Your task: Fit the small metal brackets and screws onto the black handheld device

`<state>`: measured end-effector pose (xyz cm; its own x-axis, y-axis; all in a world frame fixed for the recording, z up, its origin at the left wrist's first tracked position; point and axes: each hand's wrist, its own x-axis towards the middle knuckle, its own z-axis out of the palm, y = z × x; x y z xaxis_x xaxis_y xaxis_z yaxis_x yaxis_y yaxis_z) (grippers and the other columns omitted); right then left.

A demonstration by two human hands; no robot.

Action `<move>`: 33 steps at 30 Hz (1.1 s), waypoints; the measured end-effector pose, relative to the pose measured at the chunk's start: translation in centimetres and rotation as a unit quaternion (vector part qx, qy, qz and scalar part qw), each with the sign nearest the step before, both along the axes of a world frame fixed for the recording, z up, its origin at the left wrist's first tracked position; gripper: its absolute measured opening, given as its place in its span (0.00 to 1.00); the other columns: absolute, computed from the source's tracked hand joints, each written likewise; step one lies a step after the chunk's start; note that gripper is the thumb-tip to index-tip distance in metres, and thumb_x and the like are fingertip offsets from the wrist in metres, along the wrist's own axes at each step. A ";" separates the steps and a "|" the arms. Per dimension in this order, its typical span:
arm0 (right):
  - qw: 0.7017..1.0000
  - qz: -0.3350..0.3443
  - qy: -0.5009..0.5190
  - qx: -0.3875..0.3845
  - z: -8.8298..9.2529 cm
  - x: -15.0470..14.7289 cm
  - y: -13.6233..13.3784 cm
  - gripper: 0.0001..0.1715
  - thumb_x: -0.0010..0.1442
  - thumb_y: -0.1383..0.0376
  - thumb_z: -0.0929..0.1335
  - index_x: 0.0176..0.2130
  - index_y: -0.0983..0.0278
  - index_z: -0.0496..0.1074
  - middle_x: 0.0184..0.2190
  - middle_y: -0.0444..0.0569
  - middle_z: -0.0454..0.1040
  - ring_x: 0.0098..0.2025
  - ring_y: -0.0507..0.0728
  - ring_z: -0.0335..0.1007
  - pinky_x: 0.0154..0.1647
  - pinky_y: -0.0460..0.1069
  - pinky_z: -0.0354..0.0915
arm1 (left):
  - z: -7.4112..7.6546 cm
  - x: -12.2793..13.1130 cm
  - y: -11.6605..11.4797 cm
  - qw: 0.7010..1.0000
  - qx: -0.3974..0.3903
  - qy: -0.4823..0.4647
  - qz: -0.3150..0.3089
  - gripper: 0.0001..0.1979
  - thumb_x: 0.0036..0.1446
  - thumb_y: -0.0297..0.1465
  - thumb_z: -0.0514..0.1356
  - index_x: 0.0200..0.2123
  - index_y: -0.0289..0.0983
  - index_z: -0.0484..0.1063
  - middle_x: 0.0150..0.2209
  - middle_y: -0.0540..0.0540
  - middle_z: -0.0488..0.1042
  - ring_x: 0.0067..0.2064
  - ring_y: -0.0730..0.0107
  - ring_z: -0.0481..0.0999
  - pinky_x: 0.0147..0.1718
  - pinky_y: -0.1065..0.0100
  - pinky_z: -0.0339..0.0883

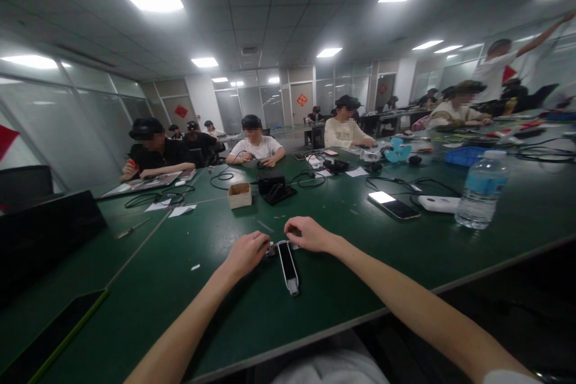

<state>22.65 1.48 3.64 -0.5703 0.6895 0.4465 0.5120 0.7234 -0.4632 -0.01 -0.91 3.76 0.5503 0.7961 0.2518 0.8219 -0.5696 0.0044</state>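
Note:
A long black device with a silver edge (288, 266) lies on the green table (315, 306) right in front of me, its far end between my hands. My left hand (246, 253) is curled, with its fingertips pinched at the left side of that end. My right hand (309, 234) is also curled and pinches the same end from the right. Small metal parts sit at the device's far end, too small to name.
Ahead stand a small cardboard box (240, 195), a black unit with cables (273, 186), a lit phone (393, 204), a white power bank (438, 204) and a water bottle (481, 189). Several people sit working along the far side. A dark tray (49, 336) lies at the near left.

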 end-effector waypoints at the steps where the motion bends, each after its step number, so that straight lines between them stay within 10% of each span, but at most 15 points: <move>1: 1.000 -0.007 -0.023 0.013 0.1 0.4 0.3 0.06 0.56 0.68 0.65 0.36 0.66 0.72 0.33 0.48 0.73 0.33 0.52 0.66 0.35 0.46 0.62 | 0.1 -0.2 0.1 1.000 -0.004 0.011 0.008 0.11 0.63 0.33 0.50 0.42 0.40 0.70 0.40 0.46 0.73 0.38 0.66 0.73 0.35 0.69 0.64; 33: 0.984 -0.001 -0.157 -0.082 -0.4 1.6 1.4 0.10 0.58 0.64 0.65 0.37 0.65 0.74 0.34 0.48 0.73 0.34 0.53 0.66 0.33 0.45 0.58 | -0.2 0.4 -0.3 0.998 -0.043 0.041 0.019 0.12 0.62 0.33 0.50 0.43 0.41 0.71 0.41 0.47 0.73 0.40 0.67 0.74 0.37 0.69 0.64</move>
